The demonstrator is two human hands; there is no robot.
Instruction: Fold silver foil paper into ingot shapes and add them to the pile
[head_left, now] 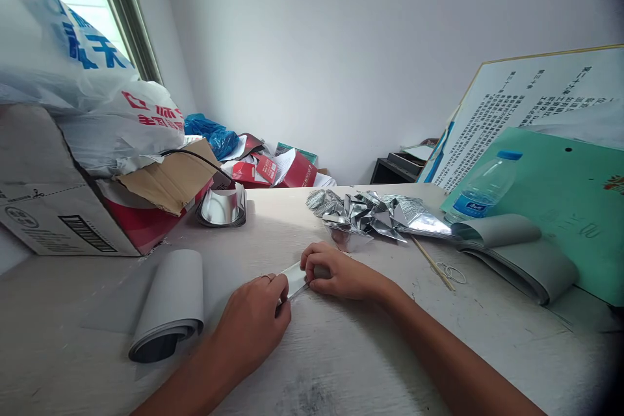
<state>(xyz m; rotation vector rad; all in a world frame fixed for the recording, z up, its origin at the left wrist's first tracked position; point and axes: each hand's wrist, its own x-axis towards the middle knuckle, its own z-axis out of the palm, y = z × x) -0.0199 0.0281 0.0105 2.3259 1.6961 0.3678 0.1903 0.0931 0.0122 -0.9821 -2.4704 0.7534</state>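
Between my two hands lies a narrow whitish strip point(294, 279), low over the table top. My left hand point(256, 315), wearing a ring, pinches its near left end. At the far right end, the curled fingers of my right hand point(336, 271) grip the same strip. Whether it is folded paper or a film cannot be made out. Just beyond my right hand sits a heap of crumpled silver foil point(373, 211). A rolled grey-white sheet point(170, 302) rests to the left of my left hand, on a clear plastic sheet.
At left, a cardboard box point(58, 188) carries plastic bags point(121, 117). A silvery roll point(220, 207) stands near it. To the right are a thin wooden stick point(433, 264), a string loop point(453, 273), a folded grey sheet point(526, 260), a bottle point(485, 188) and a green board point(560, 208).
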